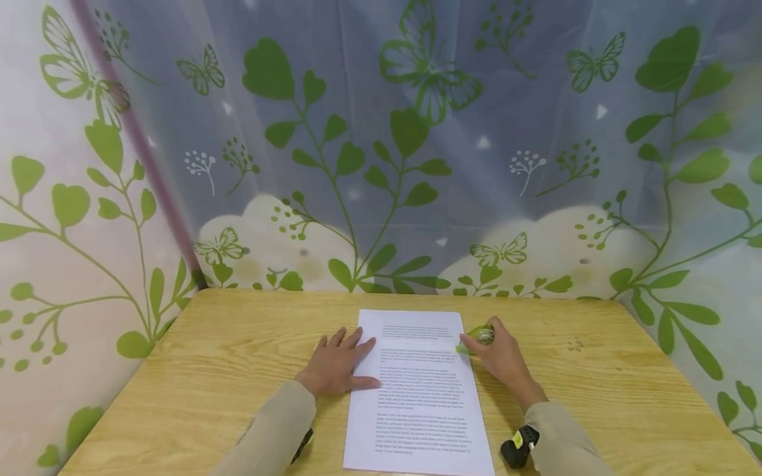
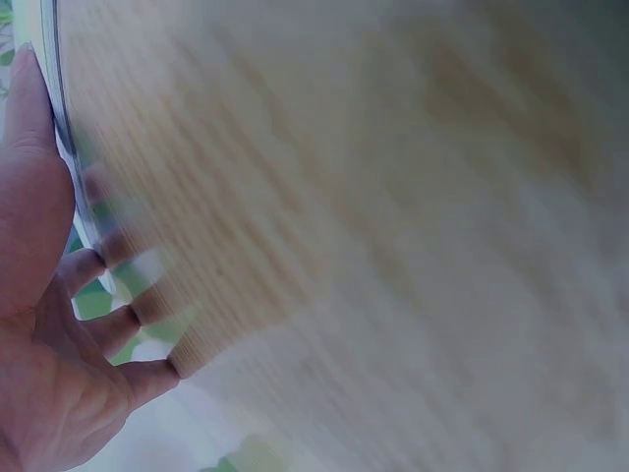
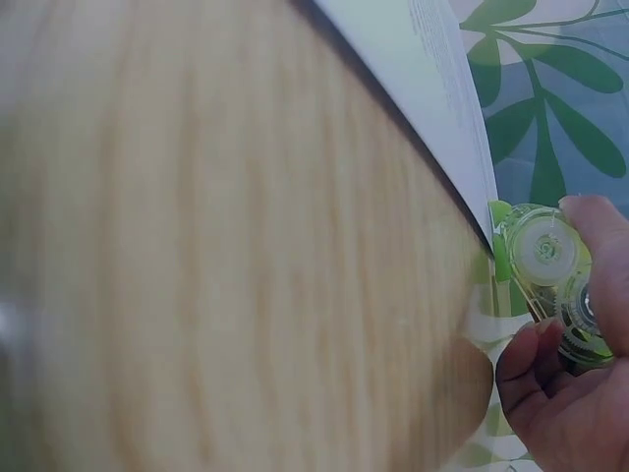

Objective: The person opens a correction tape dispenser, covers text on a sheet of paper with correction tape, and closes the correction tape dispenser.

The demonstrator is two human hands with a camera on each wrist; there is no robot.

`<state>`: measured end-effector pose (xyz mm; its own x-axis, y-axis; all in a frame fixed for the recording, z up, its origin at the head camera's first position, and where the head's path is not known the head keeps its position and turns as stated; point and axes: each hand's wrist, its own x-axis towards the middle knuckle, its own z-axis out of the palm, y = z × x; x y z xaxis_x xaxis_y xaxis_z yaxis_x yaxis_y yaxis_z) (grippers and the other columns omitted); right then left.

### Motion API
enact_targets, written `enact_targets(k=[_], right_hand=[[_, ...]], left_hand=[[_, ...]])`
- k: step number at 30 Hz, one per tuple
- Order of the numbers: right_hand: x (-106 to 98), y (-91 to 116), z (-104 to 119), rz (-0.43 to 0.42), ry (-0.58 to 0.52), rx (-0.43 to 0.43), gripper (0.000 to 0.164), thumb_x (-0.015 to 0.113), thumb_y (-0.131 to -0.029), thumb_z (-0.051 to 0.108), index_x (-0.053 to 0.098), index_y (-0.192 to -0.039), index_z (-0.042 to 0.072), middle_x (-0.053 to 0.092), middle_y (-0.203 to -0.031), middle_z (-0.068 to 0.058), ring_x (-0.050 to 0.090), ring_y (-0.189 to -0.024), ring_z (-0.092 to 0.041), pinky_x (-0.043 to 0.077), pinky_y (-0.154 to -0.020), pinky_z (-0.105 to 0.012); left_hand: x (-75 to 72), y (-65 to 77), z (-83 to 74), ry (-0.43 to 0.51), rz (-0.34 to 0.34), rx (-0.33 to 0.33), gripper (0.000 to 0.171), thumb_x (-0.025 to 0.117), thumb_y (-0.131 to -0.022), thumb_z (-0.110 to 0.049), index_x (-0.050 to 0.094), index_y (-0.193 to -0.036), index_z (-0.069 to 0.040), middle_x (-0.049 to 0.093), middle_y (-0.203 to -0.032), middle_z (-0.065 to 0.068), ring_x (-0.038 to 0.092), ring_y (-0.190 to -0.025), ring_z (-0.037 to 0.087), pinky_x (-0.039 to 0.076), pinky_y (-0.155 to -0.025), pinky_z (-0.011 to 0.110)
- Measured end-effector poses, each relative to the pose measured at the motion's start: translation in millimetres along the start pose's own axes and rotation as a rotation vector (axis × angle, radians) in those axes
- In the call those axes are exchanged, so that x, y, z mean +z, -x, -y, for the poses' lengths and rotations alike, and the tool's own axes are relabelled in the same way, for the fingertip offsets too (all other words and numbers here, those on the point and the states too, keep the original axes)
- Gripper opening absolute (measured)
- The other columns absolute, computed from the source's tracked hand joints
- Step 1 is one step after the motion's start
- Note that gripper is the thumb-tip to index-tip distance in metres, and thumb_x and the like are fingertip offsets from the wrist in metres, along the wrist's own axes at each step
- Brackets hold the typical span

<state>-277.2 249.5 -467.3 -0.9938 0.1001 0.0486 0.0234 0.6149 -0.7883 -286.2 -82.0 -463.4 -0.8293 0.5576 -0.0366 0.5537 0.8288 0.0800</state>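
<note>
Printed paper (image 1: 419,396), with several paragraphs of text, lies on the wooden table in front of me. My left hand (image 1: 336,367) rests at its left edge, fingers spread, with thumb and fingertips over the margin. At the upper right edge, my right hand (image 1: 503,357) grips a green, see-through correction tape (image 1: 483,334). In the right wrist view the round reels inside the correction tape (image 3: 545,251) show, and its green tip meets the paper's edge. The left wrist view has the left hand (image 2: 59,334) from the palm side, holding nothing.
The wooden table (image 1: 238,344) reaches back to a curtain (image 1: 369,165) printed with green leaves and butterflies. Dark marks (image 1: 575,344) spot the tabletop on the right. A black wrist camera (image 1: 520,446) sits at the right sleeve.
</note>
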Motion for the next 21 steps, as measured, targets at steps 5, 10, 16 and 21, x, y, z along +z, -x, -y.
enact_targets(k=[5,10,16,21], right_hand=[[-3.2,-0.2,-4.3,0.006,-0.078,0.032,0.047,0.065,-0.090,0.043,0.039,-0.097,0.004,0.051,-0.075,-0.007,0.044,-0.058,-0.016,0.039,-0.052,-0.029],[-12.8,-0.7,-14.3,-0.018,-0.341,0.151,0.059,0.053,-0.092,0.056,0.040,-0.115,0.003,0.050,-0.071,-0.005,0.049,-0.060,-0.016,0.046,-0.057,-0.029],[-23.1,1.9,-15.8,0.048,-0.643,0.190,0.055,0.043,-0.099,0.050,0.033,-0.123,0.002,0.044,-0.092,-0.008,0.048,-0.070,-0.012,0.047,-0.063,-0.025],[-24.8,5.9,-8.0,0.134,-0.738,0.142,0.046,0.047,-0.100,0.040,0.031,-0.123,0.004,0.043,-0.104,-0.009,0.053,-0.077,-0.014,0.049,-0.068,-0.026]], left_hand=[[-2.8,-0.3,0.6,0.030,0.005,-0.002,0.085,0.047,-0.082,-0.073,0.038,-0.148,-0.020,0.030,-0.152,0.015,0.025,-0.135,0.047,0.025,-0.102,0.064],[-0.5,1.2,2.2,0.045,-0.001,0.004,0.081,0.046,-0.086,-0.071,0.038,-0.148,-0.020,0.031,-0.152,0.016,0.026,-0.135,0.047,0.025,-0.101,0.065],[2.9,-0.2,5.9,0.123,-0.063,0.006,0.073,0.041,-0.091,-0.065,0.038,-0.148,-0.019,0.031,-0.151,0.019,0.030,-0.134,0.046,0.025,-0.101,0.066],[-1.9,0.2,10.3,0.291,-0.080,-0.023,0.076,0.047,-0.092,-0.062,0.034,-0.150,-0.014,0.024,-0.153,0.021,0.026,-0.137,0.042,0.022,-0.105,0.062]])
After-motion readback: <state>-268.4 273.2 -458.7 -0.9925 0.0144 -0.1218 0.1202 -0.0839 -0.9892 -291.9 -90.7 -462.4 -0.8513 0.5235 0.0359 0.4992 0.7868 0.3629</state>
